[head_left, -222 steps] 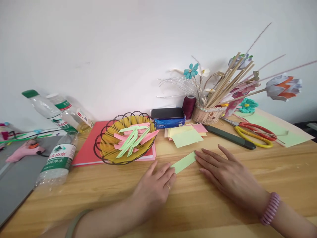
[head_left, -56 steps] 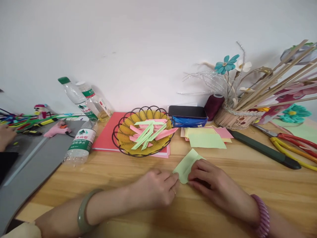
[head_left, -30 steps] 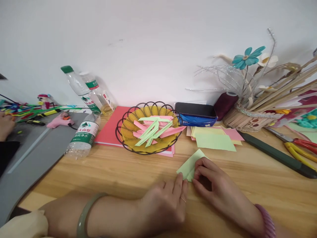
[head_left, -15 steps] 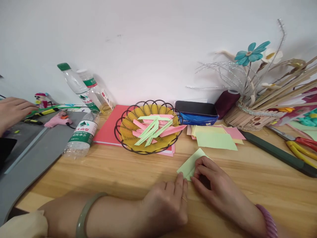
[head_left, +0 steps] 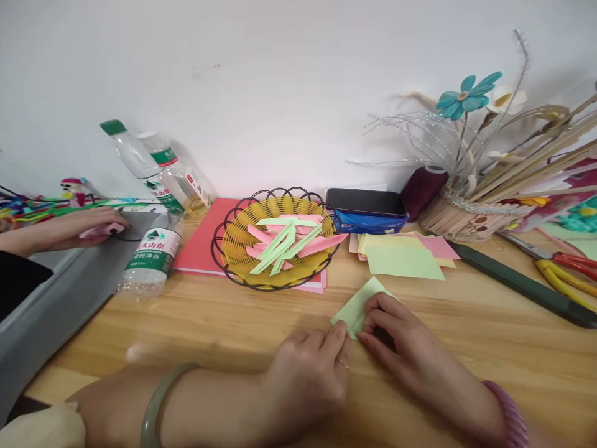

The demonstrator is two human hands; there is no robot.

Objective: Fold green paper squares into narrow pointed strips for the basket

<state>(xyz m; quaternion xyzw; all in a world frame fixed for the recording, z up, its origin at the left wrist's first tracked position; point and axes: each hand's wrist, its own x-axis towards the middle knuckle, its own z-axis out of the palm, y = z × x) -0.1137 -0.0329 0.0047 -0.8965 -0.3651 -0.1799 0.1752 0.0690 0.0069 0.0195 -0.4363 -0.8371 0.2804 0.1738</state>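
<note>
A pale green sheet of paper (head_left: 358, 306) lies on the wooden table, partly folded at its near side. My left hand (head_left: 310, 367), with a ring and a bangle at the wrist, presses its fingertips on the paper's near left edge. On the right side, my right hand (head_left: 401, 345) pinches the paper between thumb and fingers. Its palm covers the sheet's right part. Beyond my hands stands a yellow woven basket (head_left: 232, 252) holding folded pink and green paper strips (head_left: 284, 242).
Another person's hand (head_left: 93, 225) grips a pink glue gun (head_left: 100, 232) at the left. Plastic bottles (head_left: 153, 255) stand nearby. Loose paper sheets (head_left: 405, 262), a dark green cutter-like tool (head_left: 522, 285), yellow-and-red-handled pliers (head_left: 559, 274) and a flower basket (head_left: 471, 221) occupy the right.
The other person's hand has moved right and down onto the pink glue gun. My left fingers have shifted slightly on the green paper; my right hand stays much the same.
</note>
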